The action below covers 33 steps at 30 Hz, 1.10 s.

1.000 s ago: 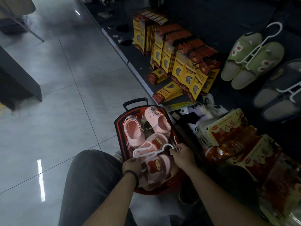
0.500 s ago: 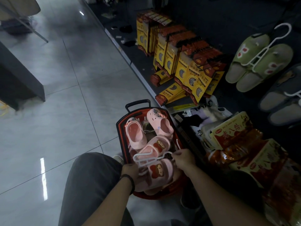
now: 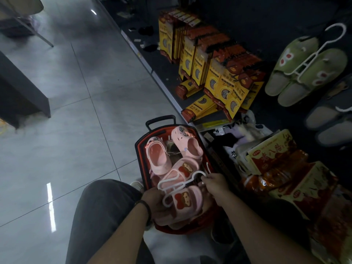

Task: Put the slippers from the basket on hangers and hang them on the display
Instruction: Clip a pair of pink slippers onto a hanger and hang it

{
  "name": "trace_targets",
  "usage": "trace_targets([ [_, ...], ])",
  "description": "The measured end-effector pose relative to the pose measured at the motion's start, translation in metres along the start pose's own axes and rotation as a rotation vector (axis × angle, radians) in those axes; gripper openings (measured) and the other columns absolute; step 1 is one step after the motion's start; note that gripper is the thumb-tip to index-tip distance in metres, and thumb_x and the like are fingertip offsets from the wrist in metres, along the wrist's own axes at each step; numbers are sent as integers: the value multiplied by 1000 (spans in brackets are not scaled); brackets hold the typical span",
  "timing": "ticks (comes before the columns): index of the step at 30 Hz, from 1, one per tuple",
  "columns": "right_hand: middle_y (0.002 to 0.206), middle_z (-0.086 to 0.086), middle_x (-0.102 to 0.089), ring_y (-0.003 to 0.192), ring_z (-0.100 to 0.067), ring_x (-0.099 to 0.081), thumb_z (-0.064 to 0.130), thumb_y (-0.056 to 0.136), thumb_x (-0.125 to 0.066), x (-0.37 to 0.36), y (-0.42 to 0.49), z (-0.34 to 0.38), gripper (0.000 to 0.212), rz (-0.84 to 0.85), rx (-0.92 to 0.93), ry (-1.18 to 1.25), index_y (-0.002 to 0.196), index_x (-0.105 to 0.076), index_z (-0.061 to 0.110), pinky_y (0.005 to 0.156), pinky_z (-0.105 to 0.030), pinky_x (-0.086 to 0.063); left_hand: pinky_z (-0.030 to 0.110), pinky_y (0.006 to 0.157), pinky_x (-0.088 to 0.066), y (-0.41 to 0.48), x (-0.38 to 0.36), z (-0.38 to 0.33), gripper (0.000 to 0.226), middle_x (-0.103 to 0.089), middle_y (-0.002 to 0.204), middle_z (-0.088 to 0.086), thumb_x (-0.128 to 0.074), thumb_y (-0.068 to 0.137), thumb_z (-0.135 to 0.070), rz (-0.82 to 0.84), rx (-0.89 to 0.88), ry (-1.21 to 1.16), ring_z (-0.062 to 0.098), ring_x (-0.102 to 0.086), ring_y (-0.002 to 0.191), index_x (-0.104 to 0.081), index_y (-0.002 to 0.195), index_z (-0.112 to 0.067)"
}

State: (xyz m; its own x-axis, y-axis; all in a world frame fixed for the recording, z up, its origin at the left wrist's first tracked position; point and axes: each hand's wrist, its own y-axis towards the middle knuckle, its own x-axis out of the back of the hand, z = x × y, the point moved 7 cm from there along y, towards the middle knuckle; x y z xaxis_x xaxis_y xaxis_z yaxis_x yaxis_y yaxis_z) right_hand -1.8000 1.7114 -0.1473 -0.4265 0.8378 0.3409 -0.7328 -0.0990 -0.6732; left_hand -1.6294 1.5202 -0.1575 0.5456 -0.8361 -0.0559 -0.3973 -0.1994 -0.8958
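A red basket (image 3: 140,155) with a black handle stands on the floor and holds several pink slippers. My left hand (image 3: 155,201) grips the near pink slipper with a bear face (image 3: 187,201) from its left side. My right hand (image 3: 216,184) pinches the hook end of a white hanger (image 3: 177,182) that lies across this slipper and its partner (image 3: 181,170). Two pink clogs (image 3: 158,158) lie at the basket's far end. On the display to the right hangs a green pair (image 3: 304,71) on a white hanger.
Yellow and red packets (image 3: 213,73) stand in rows on the low dark shelf. Orange food bags and boxes (image 3: 282,168) pile up right of the basket. Grey slippers (image 3: 331,119) hang below the green pair. My knee (image 3: 102,206) is left of the basket, on grey tiled floor.
Both hands shifted slightly at the near slipper; the hanger has turned a little over the pair. The view has drifted a bit.
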Motion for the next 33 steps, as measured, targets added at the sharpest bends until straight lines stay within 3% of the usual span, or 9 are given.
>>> trace_targets([
  [4,66,-9,-66,45,-14,-54,11,103,-58,-1,0,5,21,-9,-4,70,89,-73,5,40,-21,-38,55,96,-57,0,4,0,16,-77,103,21,-73,88,-5,-61,-18,-70,39,-72,103,-74,104,-5],
  [8,66,-11,-65,43,-16,-54,11,103,-58,-4,1,6,21,19,-16,95,91,-73,4,39,-20,-37,53,97,-57,29,15,11,37,-79,101,16,-88,72,-23,-47,-23,-3,36,-73,103,-77,104,-9],
  [14,65,-9,-66,46,-18,-55,12,103,-60,3,4,4,19,9,-25,91,89,-73,9,49,-26,-40,48,87,-61,17,9,2,19,-77,101,19,-76,87,-9,-45,-10,20,39,-71,103,-73,105,-4],
  [17,68,-12,-63,47,-19,-53,10,103,-60,6,4,7,23,-11,-9,124,82,-69,14,50,-28,-41,61,89,-58,16,12,-5,16,-75,101,27,-72,89,-2,-84,-60,24,47,-70,102,-72,104,3],
  [20,65,-12,-63,47,-21,-55,11,103,-60,14,7,7,19,-69,-7,126,90,-73,5,52,-32,-46,63,83,-59,19,24,-10,12,-70,102,28,-56,97,1,-188,-139,19,47,-69,95,-67,100,-3],
  [22,65,-12,-63,47,-21,-58,12,103,-60,19,8,9,19,-85,-8,118,92,-73,4,54,-33,-50,56,69,-62,21,30,-11,18,-69,106,28,-46,102,-6,-216,-157,41,43,-69,84,-63,100,-12],
  [24,65,-13,-63,48,-21,-59,12,104,-59,24,8,14,20,-101,12,111,92,-73,2,52,-32,-50,37,49,-55,20,32,-6,20,-65,91,23,-39,106,-12,-218,-114,5,31,-60,59,-59,104,-18],
  [27,64,-12,-64,47,-21,-62,11,104,-58,32,8,23,22,-150,46,115,89,-73,5,51,-32,-51,26,49,-46,17,36,4,22,-51,64,13,-34,107,-17,-239,-56,-2,18,-44,44,-56,110,-21],
  [33,60,-13,-67,47,-24,-66,5,100,-56,38,8,43,26,-200,82,83,79,-71,7,53,-36,-53,29,51,-46,10,35,7,20,-50,62,10,-38,106,-20,-223,-56,-42,19,-44,49,-56,114,-25],
])
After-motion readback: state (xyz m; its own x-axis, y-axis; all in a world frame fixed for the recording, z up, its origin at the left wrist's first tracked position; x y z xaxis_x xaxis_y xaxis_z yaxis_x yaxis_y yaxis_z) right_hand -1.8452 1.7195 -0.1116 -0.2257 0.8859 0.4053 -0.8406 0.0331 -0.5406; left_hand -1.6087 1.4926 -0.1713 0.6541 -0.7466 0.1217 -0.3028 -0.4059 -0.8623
